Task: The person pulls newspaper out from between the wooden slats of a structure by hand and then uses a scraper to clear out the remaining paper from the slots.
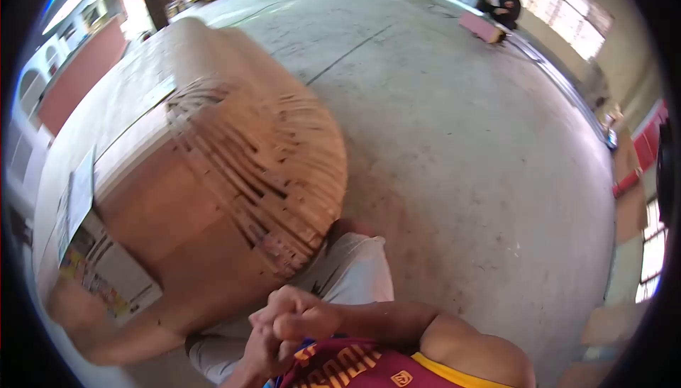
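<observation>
My left hand (266,345) and my right hand (306,318) are pressed together in front of my chest, both with closed fingers. Whether anything small is between them is hidden. Just beyond them lies a large, brown, wood-like piece (170,196) with a rounded end. Long dark slits fan out across its curved end (291,154). Neither hand is visibly touching this piece. Printed sheets of paper (124,274) lie on its left side, and a thin strip runs along its upper edge.
A grey concrete floor (454,175) stretches to the right and beyond. A person (504,6) sits by the far wall near a pinkish block (480,26). A reddish panel (81,72) stands at the left. Boards (628,203) lean along the right wall.
</observation>
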Action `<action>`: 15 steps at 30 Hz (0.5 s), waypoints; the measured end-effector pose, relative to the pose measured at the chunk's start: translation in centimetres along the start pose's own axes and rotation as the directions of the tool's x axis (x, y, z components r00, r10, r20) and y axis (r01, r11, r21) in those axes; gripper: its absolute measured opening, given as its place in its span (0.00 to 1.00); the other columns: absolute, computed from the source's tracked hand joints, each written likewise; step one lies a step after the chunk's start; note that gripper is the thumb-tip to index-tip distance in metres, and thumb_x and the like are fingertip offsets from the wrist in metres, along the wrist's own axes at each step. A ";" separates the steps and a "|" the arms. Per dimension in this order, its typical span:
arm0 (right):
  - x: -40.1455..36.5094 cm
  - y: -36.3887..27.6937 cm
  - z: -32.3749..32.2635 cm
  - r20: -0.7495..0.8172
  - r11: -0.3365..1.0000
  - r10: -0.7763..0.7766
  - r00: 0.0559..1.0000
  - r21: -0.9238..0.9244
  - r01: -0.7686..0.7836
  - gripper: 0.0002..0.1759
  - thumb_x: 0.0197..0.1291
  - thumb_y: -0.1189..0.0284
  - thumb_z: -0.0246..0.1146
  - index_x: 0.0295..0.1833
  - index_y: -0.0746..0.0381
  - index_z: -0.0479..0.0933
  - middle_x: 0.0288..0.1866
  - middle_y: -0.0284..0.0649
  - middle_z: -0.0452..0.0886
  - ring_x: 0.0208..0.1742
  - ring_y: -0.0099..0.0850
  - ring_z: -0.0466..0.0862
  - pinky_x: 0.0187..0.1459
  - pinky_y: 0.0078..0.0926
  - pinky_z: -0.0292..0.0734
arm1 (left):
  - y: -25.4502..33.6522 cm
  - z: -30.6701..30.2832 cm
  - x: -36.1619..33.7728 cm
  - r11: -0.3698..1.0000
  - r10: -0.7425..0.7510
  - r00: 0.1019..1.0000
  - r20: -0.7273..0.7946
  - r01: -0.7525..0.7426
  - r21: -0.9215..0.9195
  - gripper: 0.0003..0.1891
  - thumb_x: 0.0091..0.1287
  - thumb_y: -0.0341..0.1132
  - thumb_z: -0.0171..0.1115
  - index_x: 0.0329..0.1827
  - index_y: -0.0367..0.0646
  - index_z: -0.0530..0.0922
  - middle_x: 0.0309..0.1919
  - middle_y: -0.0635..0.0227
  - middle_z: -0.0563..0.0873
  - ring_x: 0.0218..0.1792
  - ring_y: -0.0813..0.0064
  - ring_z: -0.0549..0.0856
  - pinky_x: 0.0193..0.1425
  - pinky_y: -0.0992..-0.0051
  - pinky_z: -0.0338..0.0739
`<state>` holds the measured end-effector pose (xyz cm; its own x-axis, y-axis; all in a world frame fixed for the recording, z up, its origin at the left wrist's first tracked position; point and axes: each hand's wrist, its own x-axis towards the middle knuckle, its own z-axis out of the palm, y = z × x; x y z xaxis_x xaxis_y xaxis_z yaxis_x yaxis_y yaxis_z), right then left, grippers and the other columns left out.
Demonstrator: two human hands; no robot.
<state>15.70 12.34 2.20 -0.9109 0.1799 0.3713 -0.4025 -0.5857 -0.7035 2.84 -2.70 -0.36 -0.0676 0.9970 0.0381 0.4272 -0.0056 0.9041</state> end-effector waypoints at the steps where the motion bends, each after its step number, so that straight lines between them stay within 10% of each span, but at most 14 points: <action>1: -0.2 0.3 0.2 -0.050 0.995 0.079 0.996 0.071 -0.075 0.39 0.79 0.45 0.65 0.17 0.57 0.67 0.17 0.31 0.68 0.24 0.26 0.62 0.39 0.32 0.63 | 0.3 -0.1 0.0 0.998 -0.029 0.999 0.027 0.027 0.052 0.12 0.65 0.42 0.71 0.45 0.45 0.89 0.44 0.49 0.91 0.50 0.41 0.89 0.52 0.49 0.82; 3: -0.1 1.0 -0.1 -0.096 0.999 -0.013 0.995 0.037 0.016 0.34 0.84 0.44 0.59 0.26 0.55 0.68 0.22 0.22 0.60 0.24 0.17 0.60 0.26 0.23 0.55 | 0.4 0.0 0.1 0.981 -0.085 0.994 0.072 0.071 0.181 0.09 0.68 0.39 0.68 0.42 0.43 0.89 0.34 0.50 0.90 0.38 0.41 0.91 0.42 0.52 0.84; 10: 0.0 1.8 -2.7 -0.259 0.996 -0.023 0.966 0.073 0.043 0.30 0.88 0.51 0.56 0.31 0.60 0.73 0.26 0.30 0.70 0.28 0.24 0.71 0.33 0.24 0.67 | -0.5 -0.8 2.2 0.923 -0.162 0.985 0.058 0.130 0.363 0.15 0.74 0.44 0.67 0.39 0.40 0.85 0.26 0.46 0.87 0.32 0.38 0.90 0.37 0.47 0.84; 13: 1.3 -0.3 -3.9 -0.120 0.629 -0.280 0.953 -0.773 0.088 0.25 0.85 0.54 0.60 0.38 0.63 0.79 0.34 0.36 0.76 0.37 0.34 0.77 0.43 0.32 0.74 | -0.8 -2.3 4.8 0.831 -0.259 0.965 0.044 0.199 0.519 0.19 0.78 0.50 0.64 0.46 0.38 0.84 0.27 0.44 0.89 0.34 0.39 0.91 0.41 0.44 0.85; 15: 0.5 -1.3 -4.2 -0.199 0.366 -0.147 0.969 -0.921 -0.133 0.17 0.81 0.57 0.64 0.54 0.63 0.83 0.51 0.45 0.83 0.55 0.47 0.84 0.57 0.44 0.78 | -0.9 -3.7 5.9 0.780 -0.227 0.974 0.003 0.180 0.599 0.20 0.80 0.50 0.61 0.47 0.39 0.83 0.28 0.44 0.90 0.35 0.39 0.91 0.41 0.44 0.84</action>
<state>15.36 16.51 0.77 -0.8414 0.4177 0.3428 -0.1095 0.4894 -0.8651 -1.25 2.89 0.61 -0.1606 0.9723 -0.1697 0.8612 0.2220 0.4572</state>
